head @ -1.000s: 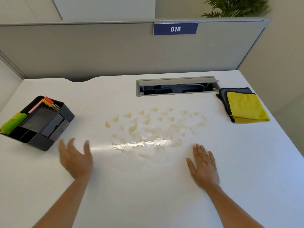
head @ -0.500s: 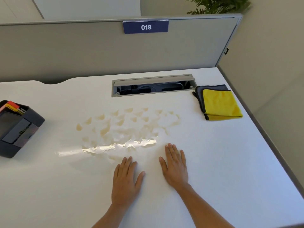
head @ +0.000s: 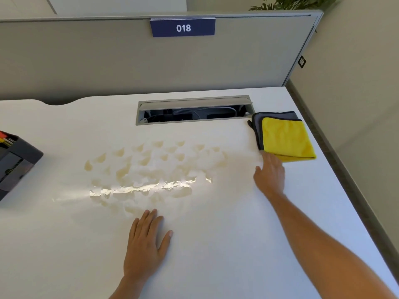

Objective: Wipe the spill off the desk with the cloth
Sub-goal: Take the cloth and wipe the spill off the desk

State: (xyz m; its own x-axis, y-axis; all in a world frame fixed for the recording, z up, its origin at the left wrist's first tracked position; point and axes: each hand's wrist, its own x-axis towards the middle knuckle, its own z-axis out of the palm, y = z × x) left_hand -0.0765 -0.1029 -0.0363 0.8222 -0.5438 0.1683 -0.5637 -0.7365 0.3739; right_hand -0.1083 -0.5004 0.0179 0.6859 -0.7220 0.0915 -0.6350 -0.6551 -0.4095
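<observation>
A pale yellowish spill (head: 151, 171) of many small puddles spreads over the middle of the white desk (head: 226, 244). A folded cloth (head: 285, 137), yellow on top with grey underneath, lies at the desk's back right. My right hand (head: 269, 173) is stretched out flat with its fingertips at the cloth's near left corner; it holds nothing. My left hand (head: 146, 242) rests palm down on the desk just in front of the spill, fingers apart.
A dark desk organiser (head: 15, 158) with pens sits at the left edge. An open cable slot (head: 194, 111) lies behind the spill. A grey partition (head: 129, 61) with a "018" sign stands at the back. The desk's right edge runs beside a wall.
My right hand has left its place next to the left hand and reached right and forward to the cloth's corner. The left hand has stayed flat near the spill.
</observation>
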